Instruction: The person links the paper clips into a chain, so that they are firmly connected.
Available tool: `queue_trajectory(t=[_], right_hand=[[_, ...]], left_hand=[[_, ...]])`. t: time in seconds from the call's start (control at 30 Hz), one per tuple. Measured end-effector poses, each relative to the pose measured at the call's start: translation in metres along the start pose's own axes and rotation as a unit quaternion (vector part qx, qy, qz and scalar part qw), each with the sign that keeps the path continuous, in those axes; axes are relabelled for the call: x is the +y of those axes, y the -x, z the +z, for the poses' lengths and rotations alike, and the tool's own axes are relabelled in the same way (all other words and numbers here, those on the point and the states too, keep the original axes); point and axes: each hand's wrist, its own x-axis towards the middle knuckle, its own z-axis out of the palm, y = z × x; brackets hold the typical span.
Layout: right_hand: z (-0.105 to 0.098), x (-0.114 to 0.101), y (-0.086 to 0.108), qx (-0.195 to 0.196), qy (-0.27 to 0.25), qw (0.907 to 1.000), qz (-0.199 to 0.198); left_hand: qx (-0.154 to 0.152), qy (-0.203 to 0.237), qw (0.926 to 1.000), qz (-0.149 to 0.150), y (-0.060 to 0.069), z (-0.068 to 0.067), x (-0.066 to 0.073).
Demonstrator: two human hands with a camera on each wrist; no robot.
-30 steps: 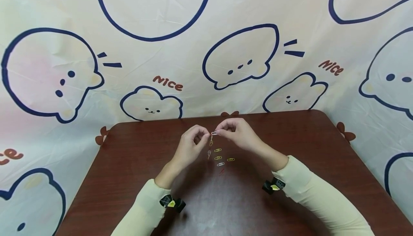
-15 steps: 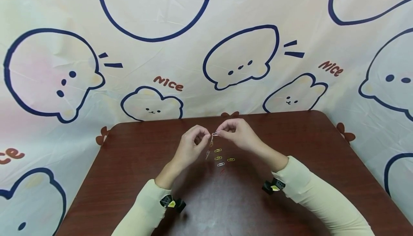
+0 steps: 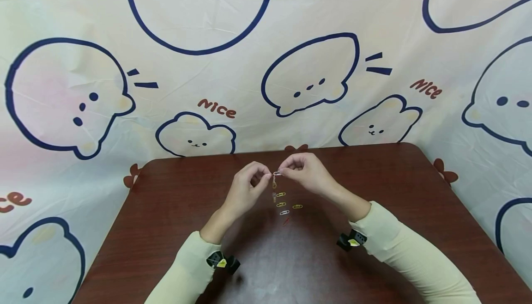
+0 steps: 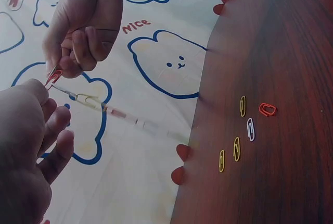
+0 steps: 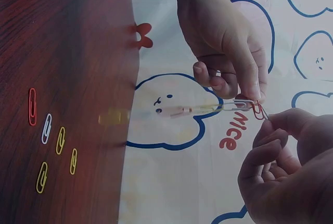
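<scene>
You've got both hands up over the far part of the table [image 3: 266,267], fingertips almost meeting. Your left hand [image 3: 248,181] looks to be pinching the red paperclip [image 5: 258,111] between thumb and fingertip, and your right hand [image 3: 306,171] has the white paperclip [image 3: 277,173] in a narrow pinch right beside it. Can't tell if those two are actually hooked together, your fingers cover too much.

The chain of clips [image 4: 88,100] hangs from the red one. Its lower end is smeared in both wrist views, so I'd guess it's swinging.

Handling-wise: these should weigh basically nothing, and the wire is probably springy and stiff, with a slick coating if the colors are anything to go by. Not fragile, but pry a loop too far and it'll likely stay bent. I'd pinch each clip flat at one rounded end, right at the tips, so the other end sticks out free. Squeeze off-center and it'll probably twist on you.

The loose ones lie flat on the table, near each other but apart: three yellow clips [image 5: 61,140], a white clip [image 5: 47,128] and a red clip [image 5: 33,107]. Thin stuff, so a fingernail under the edge should help.
</scene>
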Motion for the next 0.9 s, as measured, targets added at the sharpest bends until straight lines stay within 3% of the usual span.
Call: queue_trajectory(t=[0.2, 0.67, 0.9], right_hand=[[0.0001, 0.0016, -0.0004, 0.003, -0.004, 1.0, 0.002], [-0.0065, 0.0055, 0.0019, 0.004, -0.005, 0.9996, 0.029], [-0.0083, 0.0089, 0.0024, -0.007, 0.037, 0.9991, 0.021]], left_hand=[[-0.004, -0.006, 0.9999, 0.011, 0.0001, 0.0006, -0.0002], [0.004, -0.01, 0.9999, -0.008, -0.0002, -0.0052, -0.0015], [0.006, -0.008, 0.9999, -0.013, 0.0, -0.0061, -0.0022]])
